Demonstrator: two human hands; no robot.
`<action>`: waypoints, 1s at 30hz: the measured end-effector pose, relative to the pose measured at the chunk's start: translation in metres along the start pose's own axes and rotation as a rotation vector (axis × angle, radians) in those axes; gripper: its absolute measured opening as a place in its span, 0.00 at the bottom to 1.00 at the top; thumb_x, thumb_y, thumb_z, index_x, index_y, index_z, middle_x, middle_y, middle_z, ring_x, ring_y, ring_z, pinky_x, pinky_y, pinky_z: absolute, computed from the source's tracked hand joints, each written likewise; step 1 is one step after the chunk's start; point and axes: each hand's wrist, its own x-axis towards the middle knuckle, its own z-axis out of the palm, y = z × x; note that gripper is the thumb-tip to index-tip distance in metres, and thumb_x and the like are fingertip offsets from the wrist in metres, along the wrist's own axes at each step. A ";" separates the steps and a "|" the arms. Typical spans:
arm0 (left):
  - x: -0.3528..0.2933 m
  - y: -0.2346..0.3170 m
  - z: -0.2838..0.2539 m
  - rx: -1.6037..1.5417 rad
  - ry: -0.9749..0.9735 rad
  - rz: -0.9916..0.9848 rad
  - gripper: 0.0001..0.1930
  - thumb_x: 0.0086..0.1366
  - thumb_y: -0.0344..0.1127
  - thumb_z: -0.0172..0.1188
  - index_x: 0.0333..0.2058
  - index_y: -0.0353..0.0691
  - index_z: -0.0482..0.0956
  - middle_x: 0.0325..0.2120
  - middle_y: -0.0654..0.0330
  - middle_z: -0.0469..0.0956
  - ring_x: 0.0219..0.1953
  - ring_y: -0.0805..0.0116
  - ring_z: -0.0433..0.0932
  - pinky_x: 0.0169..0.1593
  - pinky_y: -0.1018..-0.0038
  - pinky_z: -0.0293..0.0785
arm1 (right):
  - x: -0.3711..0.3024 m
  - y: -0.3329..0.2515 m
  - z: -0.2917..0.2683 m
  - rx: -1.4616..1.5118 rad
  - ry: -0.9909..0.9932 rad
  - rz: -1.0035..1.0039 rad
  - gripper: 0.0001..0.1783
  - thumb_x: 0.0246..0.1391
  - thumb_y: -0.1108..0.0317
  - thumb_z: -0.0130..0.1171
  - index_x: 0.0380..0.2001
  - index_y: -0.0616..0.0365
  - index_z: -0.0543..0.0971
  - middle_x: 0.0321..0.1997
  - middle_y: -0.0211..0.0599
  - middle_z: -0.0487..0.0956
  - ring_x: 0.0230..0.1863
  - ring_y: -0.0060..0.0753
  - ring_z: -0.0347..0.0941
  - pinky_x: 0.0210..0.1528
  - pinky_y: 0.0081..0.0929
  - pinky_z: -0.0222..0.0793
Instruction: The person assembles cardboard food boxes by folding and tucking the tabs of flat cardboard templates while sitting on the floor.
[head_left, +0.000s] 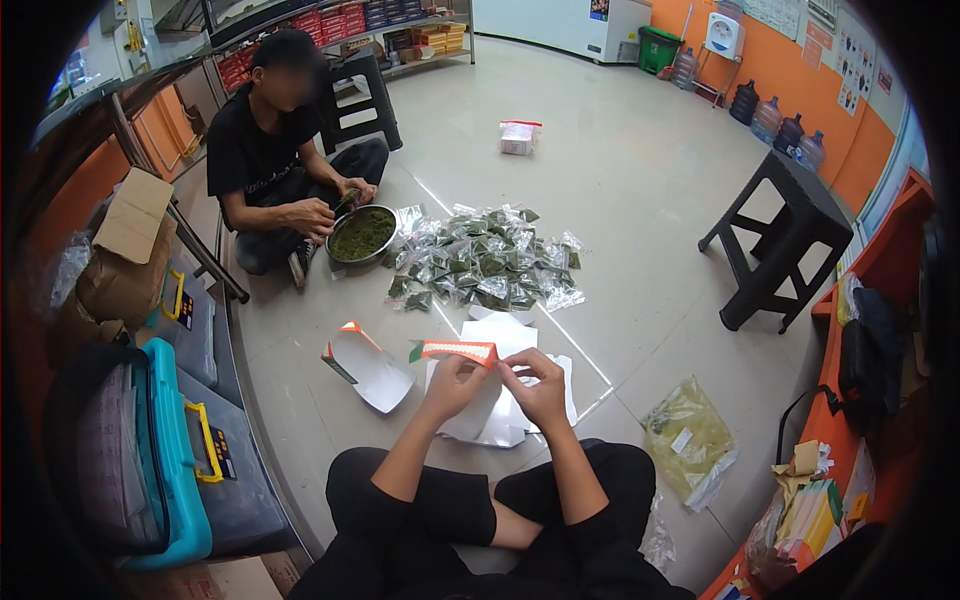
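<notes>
A paper carton [462, 350], orange and green along its printed edge and white inside, is held up before my crossed legs. My left hand [452, 388] grips its near side. The fingers of my right hand [540, 388] pinch the carton's right corner. Beneath my hands, white flat carton sheets [505, 335] are spread on the floor. To their left lies a partly opened carton [372, 368] with orange and green edges. Beyond the sheets is a heap of small clear packets [490, 255] with dark green contents.
A co-worker [270, 165] sits cross-legged at the far left, hands over a metal bowl [364, 235] of green material. A yellowish plastic bag [690, 440] lies at right, near a black stool [780, 240]. Plastic bins [230, 470] line the left side; a bagged bundle [519, 138] sits farther off.
</notes>
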 end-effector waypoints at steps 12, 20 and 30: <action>-0.003 0.007 -0.003 0.073 -0.079 0.078 0.11 0.60 0.28 0.54 0.41 0.31 0.75 0.37 0.54 0.78 0.41 0.68 0.77 0.47 0.73 0.70 | -0.003 -0.005 0.001 -0.050 -0.047 -0.029 0.04 0.45 0.74 0.61 0.25 0.62 0.78 0.27 0.37 0.78 0.30 0.27 0.77 0.32 0.22 0.75; -0.004 0.007 0.003 0.121 -0.103 0.068 0.12 0.60 0.28 0.53 0.42 0.31 0.74 0.38 0.53 0.78 0.42 0.66 0.77 0.48 0.72 0.70 | -0.005 -0.003 -0.001 -0.122 -0.067 -0.039 0.04 0.45 0.74 0.61 0.25 0.63 0.77 0.27 0.39 0.78 0.29 0.32 0.77 0.33 0.23 0.75; -0.001 -0.023 0.010 -0.045 -0.060 -0.021 0.13 0.62 0.29 0.51 0.45 0.31 0.70 0.40 0.53 0.76 0.44 0.66 0.75 0.49 0.71 0.70 | -0.004 -0.002 0.000 -0.084 -0.042 -0.041 0.04 0.45 0.77 0.61 0.26 0.65 0.78 0.28 0.40 0.78 0.31 0.31 0.77 0.37 0.24 0.75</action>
